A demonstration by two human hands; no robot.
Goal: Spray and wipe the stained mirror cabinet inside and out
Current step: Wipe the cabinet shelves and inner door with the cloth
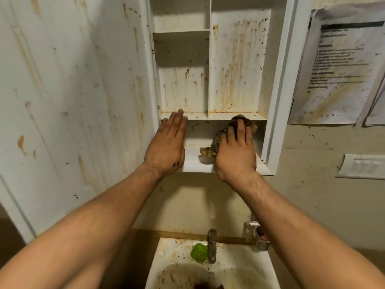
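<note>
The mirror cabinet (210, 65) is mounted on the wall above the sink (239, 265). Its door (73, 101) stands swung open to the left. The door's inner face is a flat white panel streaked with brown runs and dark specks.

Interior: white rigid panels form rectangular compartments, split by a vertical divider. The back walls carry rust-coloured drip lines and black spots. A horizontal shelf (212, 116) closes off a low, wide bottom compartment.

Left hand (168, 142): flat, fingers straight and together, holding nothing. The fingertips touch the front edge of the shelf at its left end.

Right hand (235, 151): fingers extended and laid over a crumpled, brown-stained cloth (211, 148). The hand presses it inside the bottom compartment, right of centre. Wrinkled folds of cloth protrude to the left of the palm and above the fingertips.

Below: the sink basin is white with brown smears. A dull metal faucet (212, 247) stands at its rim, with a green object (199, 252) just beside it. A wrinkled printed paper sheet (337, 65) hangs on the wall to the right.
</note>
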